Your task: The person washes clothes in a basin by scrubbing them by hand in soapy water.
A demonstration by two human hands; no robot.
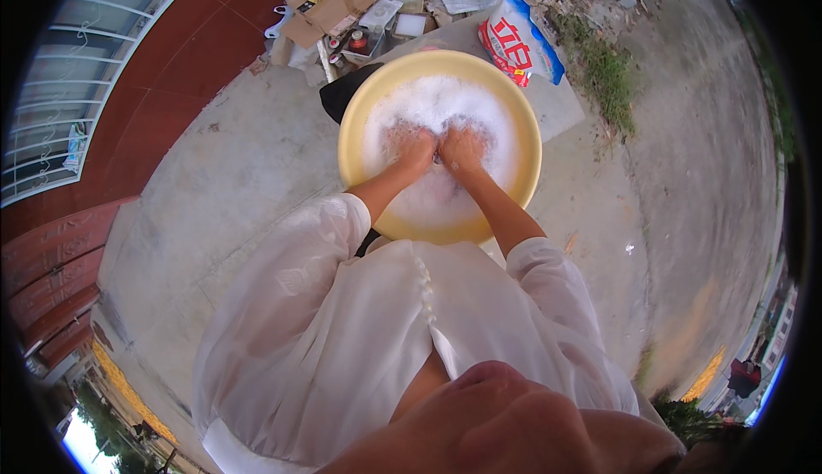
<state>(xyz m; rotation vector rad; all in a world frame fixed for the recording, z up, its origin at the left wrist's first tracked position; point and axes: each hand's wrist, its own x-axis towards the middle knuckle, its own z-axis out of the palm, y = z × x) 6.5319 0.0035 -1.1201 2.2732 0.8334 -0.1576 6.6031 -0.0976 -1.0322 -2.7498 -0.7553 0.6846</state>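
A round yellow basin [352, 150] is in front of me, holding water under thick white suds [441, 97]. Both of my hands are in the foam at the middle of the basin, close side by side. My left hand [413, 144] looks curled, its fingers partly sunk in the suds. Beside it, my right hand [463, 143] is curled in the same way, with foam over its fingertips. A small dark patch shows between the two hands. Whatever they grip under the foam is hidden.
A blue, white and red plastic bag [519, 39] stands just beyond the basin's right side. Behind the basin are a cardboard box [334, 5] with yellow corn cobs, bottles and rubble. Something black [344, 94] sits against the basin's left edge. Grass [604, 67] grows at the right.
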